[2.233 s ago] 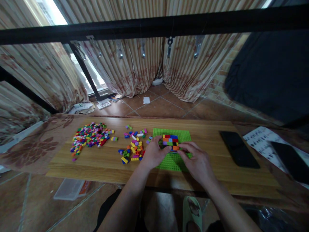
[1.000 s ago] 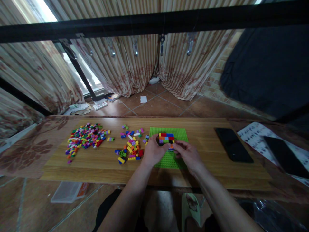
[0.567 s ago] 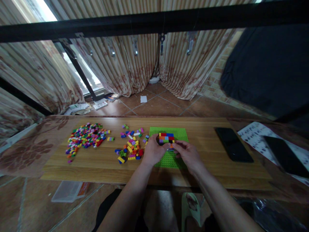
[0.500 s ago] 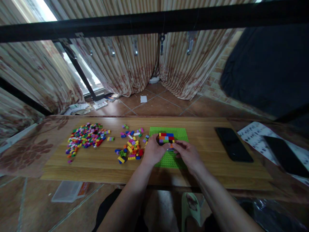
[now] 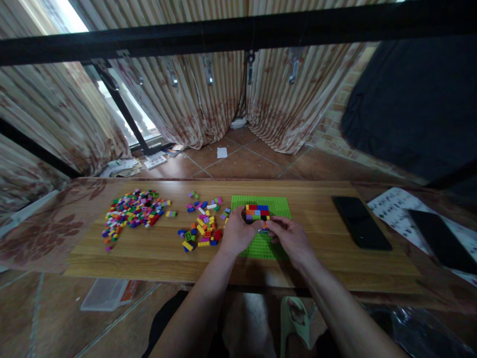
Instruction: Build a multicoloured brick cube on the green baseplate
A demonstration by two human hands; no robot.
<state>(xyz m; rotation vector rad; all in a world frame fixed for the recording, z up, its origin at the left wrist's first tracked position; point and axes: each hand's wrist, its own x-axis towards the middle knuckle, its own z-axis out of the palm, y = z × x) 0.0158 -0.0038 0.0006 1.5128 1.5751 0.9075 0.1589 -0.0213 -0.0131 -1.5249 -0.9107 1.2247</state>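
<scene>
A green studded baseplate (image 5: 280, 206) lies on the wooden board. Over it stands a small wall of stacked toy bricks (image 5: 257, 209) in red, blue, yellow, orange and purple. My left hand (image 5: 238, 231) is closed around the wall's left side, its thumb reaching across the near face. From the right, my right hand (image 5: 291, 239) pinches at the near right corner, where a small orange brick (image 5: 265, 224) shows between the thumbs. The fingers partly cover the lower bricks, so I cannot tell whether the orange one is attached.
Loose bricks (image 5: 206, 228) lie just left of the baseplate, with a bigger brick heap (image 5: 136, 211) farther left. A black phone (image 5: 360, 223) rests on the board (image 5: 320, 199) at right. Beyond it are a printed sheet (image 5: 391, 204) and another dark device (image 5: 443, 238).
</scene>
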